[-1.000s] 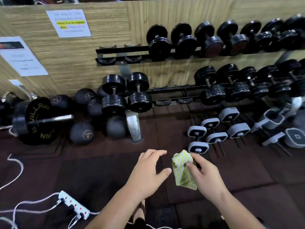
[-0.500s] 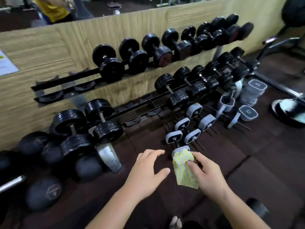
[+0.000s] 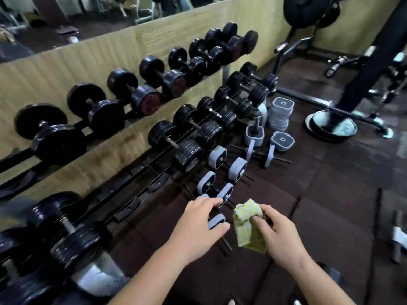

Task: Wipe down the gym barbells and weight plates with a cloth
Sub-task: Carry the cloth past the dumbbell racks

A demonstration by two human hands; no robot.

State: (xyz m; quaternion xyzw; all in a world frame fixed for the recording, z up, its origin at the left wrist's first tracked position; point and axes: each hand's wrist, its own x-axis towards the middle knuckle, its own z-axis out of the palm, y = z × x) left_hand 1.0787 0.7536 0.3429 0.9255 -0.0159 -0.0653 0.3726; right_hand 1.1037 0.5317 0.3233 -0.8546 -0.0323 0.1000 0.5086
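Observation:
My right hand (image 3: 278,235) grips a yellow-and-white striped cloth (image 3: 248,225) low in the middle of the view. My left hand (image 3: 198,227) hovers beside it with fingers spread, just over the nearest small grey dumbbell (image 3: 217,221) on the floor. More grey dumbbells (image 3: 229,168) lie in a row beyond it. Black dumbbells (image 3: 191,137) fill a two-tier rack along the wooden wall. A stack of grey square plates (image 3: 280,113) stands further back, and round weight plates (image 3: 330,128) lie flat on the floor at the right.
A black machine frame (image 3: 370,53) with a large round plate (image 3: 306,9) on it stands at the far right. Dark rubber mats (image 3: 319,194) cover the floor. A mirror runs above the wooden wall panel (image 3: 66,69). A chrome rack leg (image 3: 99,280) is at lower left.
The view has swung right along the rack, bringing the machine frame and floor plates into sight. My left hand has come down over the nearest grey dumbbell; my right hand has bunched the cloth tighter.

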